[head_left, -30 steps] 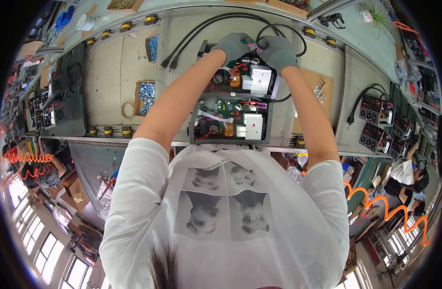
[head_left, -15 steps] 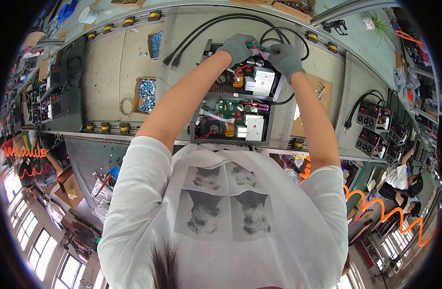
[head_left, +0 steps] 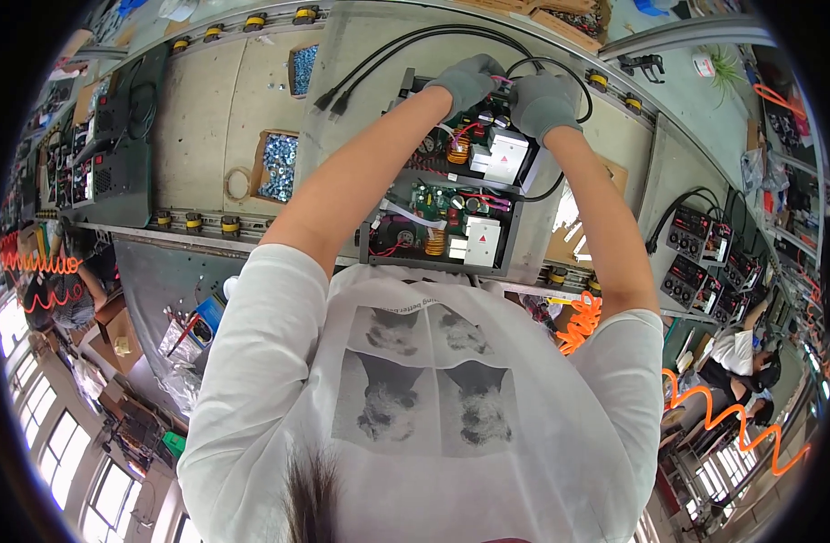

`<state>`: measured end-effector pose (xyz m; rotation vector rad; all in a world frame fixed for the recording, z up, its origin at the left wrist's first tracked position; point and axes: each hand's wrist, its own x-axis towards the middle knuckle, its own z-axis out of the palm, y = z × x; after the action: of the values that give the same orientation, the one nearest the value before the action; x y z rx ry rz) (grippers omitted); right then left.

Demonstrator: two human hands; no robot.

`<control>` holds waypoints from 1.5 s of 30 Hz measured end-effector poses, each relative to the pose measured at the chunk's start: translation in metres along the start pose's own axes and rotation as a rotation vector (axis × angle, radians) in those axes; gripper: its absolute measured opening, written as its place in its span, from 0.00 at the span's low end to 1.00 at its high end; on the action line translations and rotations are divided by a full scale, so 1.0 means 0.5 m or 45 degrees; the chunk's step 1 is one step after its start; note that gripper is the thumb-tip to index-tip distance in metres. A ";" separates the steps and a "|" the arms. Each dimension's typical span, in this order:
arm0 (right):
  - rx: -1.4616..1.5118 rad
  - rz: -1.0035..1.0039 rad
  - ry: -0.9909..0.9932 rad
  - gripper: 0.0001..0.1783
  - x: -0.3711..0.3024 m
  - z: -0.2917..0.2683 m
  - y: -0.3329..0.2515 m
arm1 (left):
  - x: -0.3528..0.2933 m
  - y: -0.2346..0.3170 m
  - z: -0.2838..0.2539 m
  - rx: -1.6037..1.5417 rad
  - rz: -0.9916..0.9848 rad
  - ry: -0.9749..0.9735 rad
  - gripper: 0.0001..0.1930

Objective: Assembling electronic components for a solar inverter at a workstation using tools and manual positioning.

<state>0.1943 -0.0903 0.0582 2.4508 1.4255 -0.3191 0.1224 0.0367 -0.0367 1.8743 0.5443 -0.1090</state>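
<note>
Two open dark metal cases with circuit boards lie one behind the other in front of me. Over the back edge of the farther case (head_left: 459, 145) are both my grey-gloved hands. My left hand (head_left: 469, 83) has its fingers closed at a thin pink wire (head_left: 500, 80). Close beside it, my right hand (head_left: 542, 101) is curled, fingertips turned inward and mostly hidden; what it grips I cannot make out. Behind the hands runs a thick black power cable (head_left: 424, 33), looping round on the right. The nearer case (head_left: 438, 217) shows a white plate, a copper coil and a flat white cable.
Boxes of small metal parts (head_left: 277, 166) stand to the left. Dark cased units are at the far left, and several finished-looking units (head_left: 691, 231) with cables sit at the right. Rollers (head_left: 194, 222) line the bench edges. Orange coiled hoses (head_left: 582, 323) hang at the right; people work on both sides.
The view has shifted slightly. My hands are still together at the back of the farther case; the green wire seen between them before is now hidden.
</note>
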 end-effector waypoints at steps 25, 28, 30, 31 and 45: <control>0.382 0.371 -0.176 0.16 0.024 0.042 0.009 | 0.015 -0.011 -0.003 0.012 0.010 -0.120 0.22; 0.287 0.394 -0.203 0.16 0.028 0.028 -0.007 | 0.010 -0.008 -0.003 0.016 -0.022 -0.120 0.22; 0.144 0.313 -0.277 0.14 0.026 0.012 -0.015 | 0.008 -0.004 -0.002 0.041 -0.046 -0.108 0.22; 0.141 0.315 -0.278 0.14 0.027 0.022 -0.007 | 0.007 -0.004 -0.002 0.039 -0.044 -0.109 0.22; 0.778 0.401 -0.022 0.18 0.009 0.087 0.034 | -0.021 0.013 -0.016 0.299 0.078 -0.084 0.18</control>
<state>0.2094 -0.1100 0.0183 3.0814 1.0062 -0.7957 0.1143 0.0389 -0.0249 2.1056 0.4433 -0.2011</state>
